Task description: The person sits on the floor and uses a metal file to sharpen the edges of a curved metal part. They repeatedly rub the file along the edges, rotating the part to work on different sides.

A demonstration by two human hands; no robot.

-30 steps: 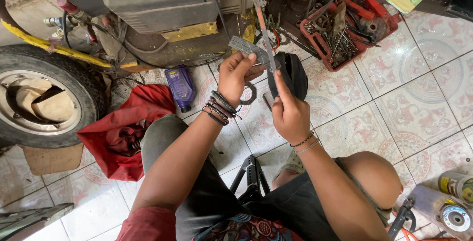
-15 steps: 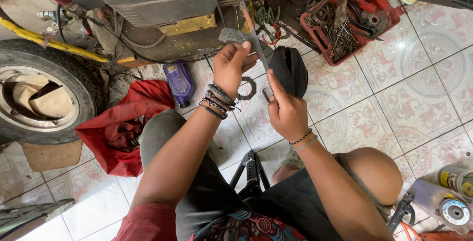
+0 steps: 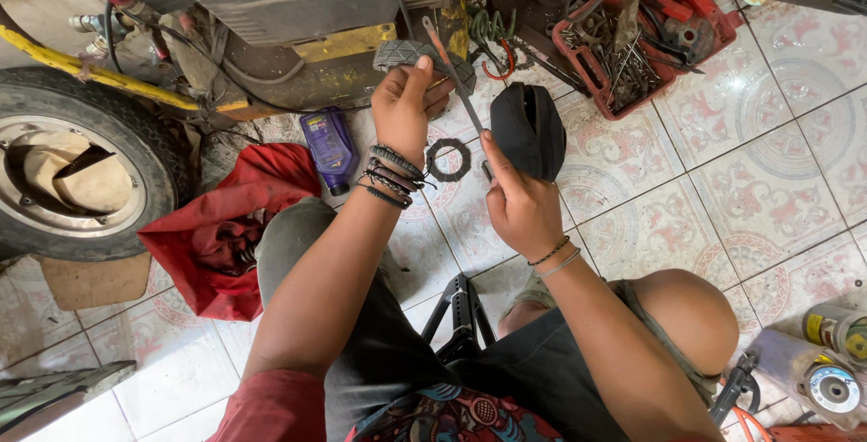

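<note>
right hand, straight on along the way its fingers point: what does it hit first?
Probably the black pouch-like part on the tiles: the right hand points up the frame, nearly against it. Depth is unclear; contact can't be told.

Floor tiles point(image 3: 768, 198): white with faded pink floral medallions. Crumpled cloth point(image 3: 226, 225): red. Plastic bottle point(image 3: 330, 146): purple. Tool tray point(image 3: 664, 31): red. Ribbed rubber pad point(image 3: 406, 52): grey. Rounded cover point(image 3: 528, 130): black. Toothed ring point(image 3: 448, 159): dark grey. Machine frame tube point(image 3: 81, 67): yellow.
</note>
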